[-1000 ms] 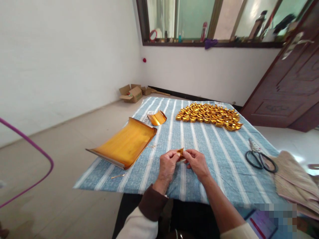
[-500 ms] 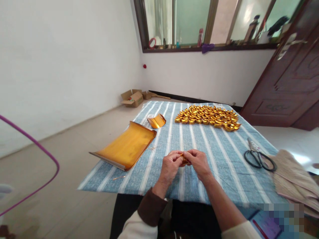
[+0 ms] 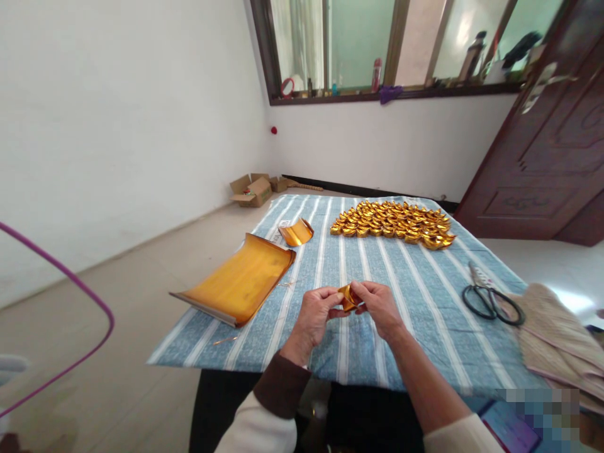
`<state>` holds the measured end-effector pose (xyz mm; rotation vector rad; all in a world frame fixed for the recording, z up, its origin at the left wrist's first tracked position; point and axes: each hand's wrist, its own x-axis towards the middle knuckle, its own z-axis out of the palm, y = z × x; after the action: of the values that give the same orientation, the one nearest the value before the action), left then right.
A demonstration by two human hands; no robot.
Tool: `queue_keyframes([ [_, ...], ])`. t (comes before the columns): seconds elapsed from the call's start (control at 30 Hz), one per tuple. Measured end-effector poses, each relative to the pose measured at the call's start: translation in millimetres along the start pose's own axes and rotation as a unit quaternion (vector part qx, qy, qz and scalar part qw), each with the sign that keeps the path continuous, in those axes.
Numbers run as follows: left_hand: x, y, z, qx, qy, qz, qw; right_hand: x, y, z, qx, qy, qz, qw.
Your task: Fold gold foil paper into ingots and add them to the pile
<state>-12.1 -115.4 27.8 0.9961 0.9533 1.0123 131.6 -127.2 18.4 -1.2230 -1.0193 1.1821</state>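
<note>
- What's over the tbl (image 3: 255, 349)?
- L hand (image 3: 313, 314) & R hand (image 3: 380, 309), both pinching a small gold paper (image 3: 348, 298) btwn them.
- Nearer hand?
- Neither; both touch it. Long axis: can't tell, ends hidden in grip.

Beyond the fingers (image 3: 372, 292), a white wall (image 3: 353, 141) holds a dark-framed window (image 3: 361, 44); right of them stands a reddish-brown panelled door (image 3: 557, 151). Pale floor (image 3: 117, 296) spreads to their left, a cloth-covered table (image 3: 264, 340) beneath them.
</note>
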Motion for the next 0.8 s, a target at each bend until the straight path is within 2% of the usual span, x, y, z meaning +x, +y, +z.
queue_keyframes([
  [0.43,5,-5,-5.6,-0.012,-0.004,-0.031,0.999,4,7,0,-0.037,-0.020,0.013,0.999],
  [0.6,8,-7,-5.4,-0.080,-0.014,-0.081,0.993,4,4,-2,-0.045,-0.008,0.010,0.999],
  [0.8,10,-8,-2.7,-0.161,-0.033,-0.110,0.980,-3,-3,-9,-0.037,0.010,-0.008,0.999],
])
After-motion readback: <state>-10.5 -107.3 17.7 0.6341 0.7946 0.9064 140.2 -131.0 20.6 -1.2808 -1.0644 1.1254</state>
